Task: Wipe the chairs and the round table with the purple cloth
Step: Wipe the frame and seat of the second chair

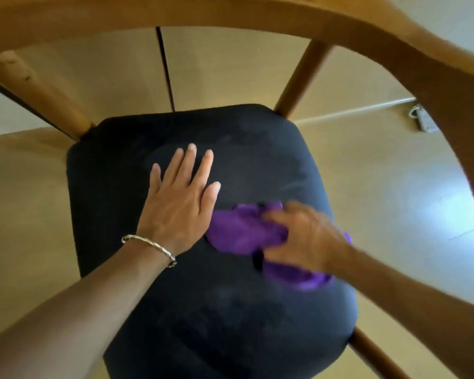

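Beige floor under a wooden chair; its curved rail is cut off at the frame edges. Left hand, bracelet on the wrist, lies flat and released on the black seat, left of seat centre. Purple cloth is bunched right of seat centre, just beside that hand. Right hand grasps the cloth, motion-blurred, covering part of it. Small grey object on the floor beyond the seat's right side: can't identify.
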